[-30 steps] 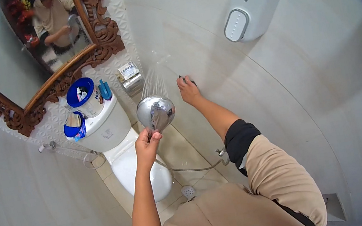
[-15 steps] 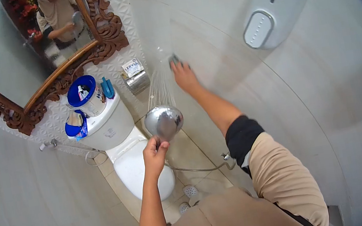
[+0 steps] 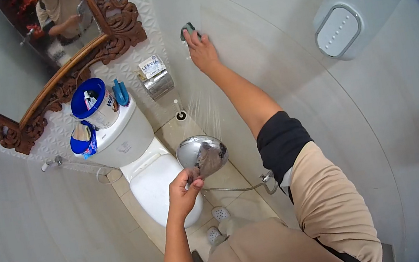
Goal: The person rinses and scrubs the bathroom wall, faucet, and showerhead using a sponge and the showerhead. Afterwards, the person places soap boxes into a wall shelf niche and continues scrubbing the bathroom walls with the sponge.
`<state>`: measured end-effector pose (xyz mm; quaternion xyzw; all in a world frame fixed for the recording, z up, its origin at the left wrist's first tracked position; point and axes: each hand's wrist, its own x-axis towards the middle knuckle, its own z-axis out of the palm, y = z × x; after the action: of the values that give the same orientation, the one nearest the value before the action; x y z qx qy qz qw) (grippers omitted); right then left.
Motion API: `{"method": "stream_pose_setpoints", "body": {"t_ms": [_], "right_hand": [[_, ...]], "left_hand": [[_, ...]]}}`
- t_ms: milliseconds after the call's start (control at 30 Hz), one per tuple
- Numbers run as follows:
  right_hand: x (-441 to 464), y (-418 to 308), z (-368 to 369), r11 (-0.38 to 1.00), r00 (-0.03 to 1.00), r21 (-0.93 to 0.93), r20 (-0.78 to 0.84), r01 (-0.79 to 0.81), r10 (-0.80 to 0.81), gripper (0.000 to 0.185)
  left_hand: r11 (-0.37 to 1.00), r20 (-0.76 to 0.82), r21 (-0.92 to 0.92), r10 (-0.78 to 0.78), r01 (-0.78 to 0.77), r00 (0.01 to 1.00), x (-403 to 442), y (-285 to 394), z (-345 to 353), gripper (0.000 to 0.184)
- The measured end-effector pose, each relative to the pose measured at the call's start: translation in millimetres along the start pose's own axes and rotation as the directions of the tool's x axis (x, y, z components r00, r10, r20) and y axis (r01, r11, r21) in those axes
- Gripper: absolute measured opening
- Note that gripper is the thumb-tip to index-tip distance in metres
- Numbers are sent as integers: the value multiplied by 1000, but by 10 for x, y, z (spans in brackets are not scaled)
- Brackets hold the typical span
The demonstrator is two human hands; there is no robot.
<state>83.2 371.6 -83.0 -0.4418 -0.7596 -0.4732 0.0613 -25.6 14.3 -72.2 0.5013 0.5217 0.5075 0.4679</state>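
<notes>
My left hand (image 3: 183, 194) is closed round the handle of a round chrome shower head (image 3: 191, 153), at the middle of the view. Thin streams of water (image 3: 203, 113) spray from its far side toward the wall. With its arm stretched out, my right hand (image 3: 203, 52) presses a dark grey-green sponge (image 3: 186, 28) flat on the pale wall (image 3: 248, 31). The fingertips lie over the sponge's near part. A metal hose (image 3: 235, 189) runs from near my left hand to a wall tap (image 3: 267, 178).
The white toilet (image 3: 161, 190) stands left of the shower head, lid down. On its tank are a blue-rimmed bucket (image 3: 108, 114) and a blue brush (image 3: 120, 92). A toilet paper holder (image 3: 159, 84), a carved mirror frame (image 3: 120, 32) and a white wall unit (image 3: 339, 31) are on the walls.
My right hand has slid the sponge farther up the wall. The shower head sits a little lower and to the right, more tilted, its spray leaning more to the right. The view has shifted slightly.
</notes>
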Motion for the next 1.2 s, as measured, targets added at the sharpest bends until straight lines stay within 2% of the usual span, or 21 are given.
{"method": "stream_pose_setpoints", "body": {"t_ms": [67,133,167,300,333,400,433,500,533,600,633,667,733,767,867,933,1000,1033,1100,1133,1200], "right_hand": [[-119,-10,-43,997,999,-74,-5,34,-34,40],[-618,-366,288,983,990,-132,77,126,-117,44],[-960,-503,365,971,963,-102,184,218,-197,46],[-2191,-700,112,893,723,141,539,428,-432,44],[-2376,-683,114,898,720,137,552,418,-419,44],[-2701,-624,98,914,827,163,389,372,-406,36],[-2697,-471,-85,923,826,154,411,354,-385,36],[-2589,-134,-472,952,872,240,403,192,-277,33],[-2559,48,-626,974,943,213,300,83,-146,32],[-2546,426,-967,980,990,144,35,-139,135,29],[-2576,609,-1199,962,956,109,-128,-249,262,27],[-2660,811,-1484,961,956,89,-108,-263,272,27],[-2838,1162,-1904,898,869,92,-227,-430,440,30],[-3019,1242,-1985,886,849,57,-263,-461,459,31],[-3681,1058,-1965,883,854,-23,-265,-469,447,29],[-4201,744,-1870,901,886,-32,-200,-433,419,29],[-4659,465,-1844,964,945,-42,192,-263,266,33],[-4830,458,-1889,962,941,-44,201,-270,274,33],[-5094,467,-1963,963,888,24,393,-270,239,35],[-5054,574,-2101,962,886,27,398,-271,239,35],[-5012,882,-2346,882,878,-12,99,-470,469,39]], "left_hand": [[1000,11,9,-4,4,1000,-44,34,6,30],[999,-18,-27,-42,41,999,-92,19,3,31],[999,-10,-23,-41,41,999,-121,32,-11,31],[1000,53,22,-16,15,998,-212,18,-60,31],[1000,75,3,-23,23,997,-241,7,-51,31],[999,127,6,-36,35,991,-290,58,-5,29],[1000,127,10,-15,14,992,-318,45,23,28],[999,144,12,34,-36,989,-408,65,85,26],[998,147,-40,49,-43,988,-452,124,146,26],[998,208,-40,53,-46,977,-549,137,166,27],[998,223,-56,21,-8,975,-615,173,168,28],[997,211,-77,48,-33,976,-672,189,200,27],[996,246,-80,67,-48,967,-741,216,233,25],[993,244,-96,95,-74,965,-781,214,270,25],[994,287,-77,92,-73,953,-906,211,283,25],[995,316,-74,86,-65,945,-967,184,298,26],[995,318,-49,99,-88,943,-1021,138,319,26],[997,327,-38,80,-71,941,-1071,132,323,26],[996,350,-40,86,-76,933,-1167,120,320,26],[995,363,-53,93,-79,927,-1216,104,334,25],[998,379,-35,66,-57,923,-1291,73,384,25]]}}
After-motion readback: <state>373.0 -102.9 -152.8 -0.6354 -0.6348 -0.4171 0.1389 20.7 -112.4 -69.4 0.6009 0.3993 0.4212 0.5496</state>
